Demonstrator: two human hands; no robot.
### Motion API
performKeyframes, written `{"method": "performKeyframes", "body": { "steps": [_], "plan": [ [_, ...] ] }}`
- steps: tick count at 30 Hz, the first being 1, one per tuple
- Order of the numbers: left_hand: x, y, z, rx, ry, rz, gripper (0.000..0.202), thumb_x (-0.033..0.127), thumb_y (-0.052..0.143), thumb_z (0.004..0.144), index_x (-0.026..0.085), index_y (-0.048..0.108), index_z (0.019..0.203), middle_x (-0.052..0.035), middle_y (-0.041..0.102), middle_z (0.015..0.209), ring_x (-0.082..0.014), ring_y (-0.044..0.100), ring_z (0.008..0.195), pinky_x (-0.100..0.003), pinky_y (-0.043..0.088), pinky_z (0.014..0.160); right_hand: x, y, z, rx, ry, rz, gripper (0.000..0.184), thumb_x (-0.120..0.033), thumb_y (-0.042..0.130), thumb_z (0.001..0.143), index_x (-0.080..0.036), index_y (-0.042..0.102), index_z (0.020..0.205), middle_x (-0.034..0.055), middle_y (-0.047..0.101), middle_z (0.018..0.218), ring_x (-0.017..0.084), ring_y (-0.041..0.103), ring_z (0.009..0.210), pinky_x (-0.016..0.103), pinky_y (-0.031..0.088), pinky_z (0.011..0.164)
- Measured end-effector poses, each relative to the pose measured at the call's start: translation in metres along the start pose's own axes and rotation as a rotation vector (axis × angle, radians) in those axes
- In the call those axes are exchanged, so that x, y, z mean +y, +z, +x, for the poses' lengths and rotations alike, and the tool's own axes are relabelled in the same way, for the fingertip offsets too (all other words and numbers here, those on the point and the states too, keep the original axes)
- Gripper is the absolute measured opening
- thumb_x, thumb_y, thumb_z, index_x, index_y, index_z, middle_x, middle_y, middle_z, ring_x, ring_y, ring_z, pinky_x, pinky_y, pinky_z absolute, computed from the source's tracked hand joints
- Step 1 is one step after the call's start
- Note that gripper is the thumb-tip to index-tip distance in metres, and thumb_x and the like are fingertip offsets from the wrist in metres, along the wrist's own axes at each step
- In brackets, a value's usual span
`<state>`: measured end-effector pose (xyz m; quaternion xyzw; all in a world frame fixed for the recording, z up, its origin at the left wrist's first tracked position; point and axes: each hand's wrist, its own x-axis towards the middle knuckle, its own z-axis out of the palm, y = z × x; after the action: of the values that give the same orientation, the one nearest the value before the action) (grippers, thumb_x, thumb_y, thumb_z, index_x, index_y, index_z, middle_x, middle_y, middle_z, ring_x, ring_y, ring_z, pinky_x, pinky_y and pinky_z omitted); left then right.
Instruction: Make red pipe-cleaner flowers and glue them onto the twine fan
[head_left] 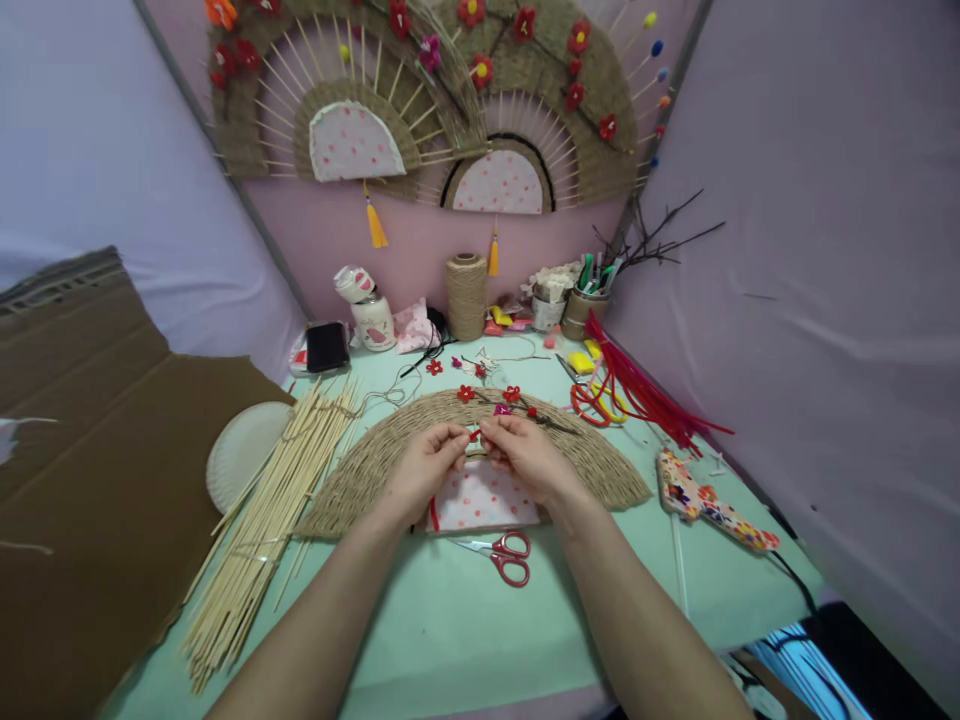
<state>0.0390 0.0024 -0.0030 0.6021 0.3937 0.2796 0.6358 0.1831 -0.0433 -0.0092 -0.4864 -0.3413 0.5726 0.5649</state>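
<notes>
My left hand (424, 465) and my right hand (525, 452) meet over a jute-wound half-fan (360, 470) lying on the mint table. Both pinch a small red piece (474, 435) between their fingertips, likely a pipe-cleaner flower. The fan carries red flowers (511, 394) and a dark twig along its upper arc. Its centre is pink dotted paper (480, 500), partly hidden by my hands. Small red-handled scissors (506, 555) lie just in front of the fan.
A bundle of bamboo sticks (262, 520) and a paper plate (240, 450) lie left, beside brown cardboard (90, 480). Red pipe cleaners (645, 395), orange scissors (592, 405) and a patterned glue gun (712, 505) lie right. A twine spool (466, 295), jars and two finished fans stand behind.
</notes>
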Motion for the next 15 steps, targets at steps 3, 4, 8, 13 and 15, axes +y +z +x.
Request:
{"method": "performKeyframes", "body": {
  "steps": [3,4,8,13,15],
  "plan": [
    [-0.006,0.002,-0.005,-0.064,-0.038,-0.038,0.027,0.044,0.058,0.076,0.017,0.055,0.082,0.0043,0.055,0.059,-0.0055,0.039,0.041,-0.018,0.026,0.043,0.006,-0.002,-0.004,0.013,-0.053,-0.112,0.03,-0.046,0.063,0.075,-0.019,0.052,0.069,-0.0049,0.048,0.06,0.009,0.037,0.052,0.023,0.029,0.05],
    [-0.008,0.003,-0.006,-0.094,-0.047,-0.048,0.027,0.043,0.057,0.078,0.017,0.053,0.081,0.0036,0.056,0.059,-0.0062,0.042,0.042,-0.019,0.029,0.044,0.007,-0.003,-0.006,0.016,-0.077,-0.178,0.029,-0.045,0.06,0.079,-0.019,0.052,0.069,-0.0043,0.048,0.06,0.01,0.04,0.053,0.024,0.031,0.051],
    [-0.01,0.004,-0.009,-0.131,-0.071,-0.007,0.023,0.041,0.051,0.083,0.019,0.05,0.076,0.0044,0.055,0.051,-0.0084,0.044,0.04,-0.021,0.033,0.045,0.008,-0.003,-0.015,0.129,-0.327,-0.558,0.013,-0.03,0.052,0.087,-0.02,0.059,0.083,0.0023,0.059,0.08,0.017,0.054,0.073,0.029,0.042,0.067],
    [-0.006,0.0,-0.009,-0.056,-0.042,0.103,0.022,0.038,0.05,0.083,0.019,0.051,0.071,0.0058,0.049,0.046,-0.009,0.042,0.041,-0.021,0.032,0.046,0.009,0.0,-0.02,0.117,-0.697,-0.993,0.017,-0.017,0.049,0.09,-0.023,0.064,0.098,0.0075,0.059,0.098,0.022,0.051,0.095,0.035,0.042,0.084],
    [-0.004,-0.001,-0.009,-0.063,-0.043,0.129,0.022,0.037,0.05,0.083,0.019,0.051,0.071,0.0061,0.048,0.047,-0.009,0.041,0.043,-0.021,0.031,0.046,0.01,0.001,-0.02,0.112,-0.738,-1.044,0.017,-0.016,0.05,0.09,-0.021,0.064,0.094,0.0073,0.06,0.095,0.022,0.05,0.093,0.035,0.043,0.082]
  ]
}}
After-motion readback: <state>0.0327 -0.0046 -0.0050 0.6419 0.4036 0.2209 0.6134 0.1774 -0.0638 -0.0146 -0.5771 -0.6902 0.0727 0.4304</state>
